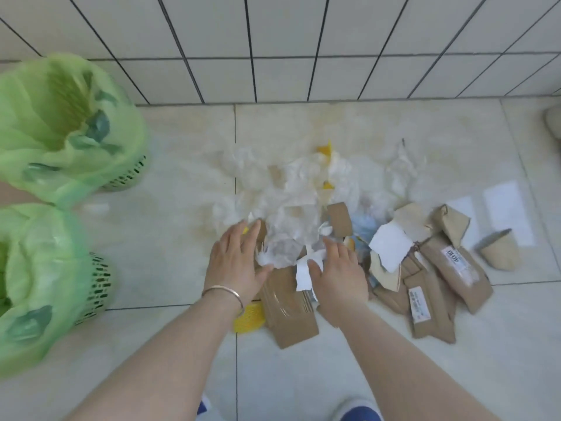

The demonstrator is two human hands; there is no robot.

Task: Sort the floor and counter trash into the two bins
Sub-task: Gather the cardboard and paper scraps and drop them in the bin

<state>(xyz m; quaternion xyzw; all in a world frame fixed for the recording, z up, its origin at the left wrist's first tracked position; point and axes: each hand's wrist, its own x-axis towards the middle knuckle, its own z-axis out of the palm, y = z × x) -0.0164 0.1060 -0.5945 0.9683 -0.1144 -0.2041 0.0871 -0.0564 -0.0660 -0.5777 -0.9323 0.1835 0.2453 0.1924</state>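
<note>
Both hands reach down over the trash pile (318, 208) on the floor. The left hand (236, 262) lies flat, fingers straight, pressing the edge of a crumpled clear plastic bag (288, 235). The right hand (340, 275), fingers loosely spread, touches a white paper strip (303, 275) without gripping it. Brown cardboard pieces (449, 275) lie right of that hand. Two green-lined bins (60, 132) stand well left of the left hand.

2 hands, left hand (238, 262) and right hand (340, 270), are pressing flat on crumpled clear plastic (288, 238) amid floor (170, 238) trash, 2 green-lined bins (69, 126) sitting left.
</note>
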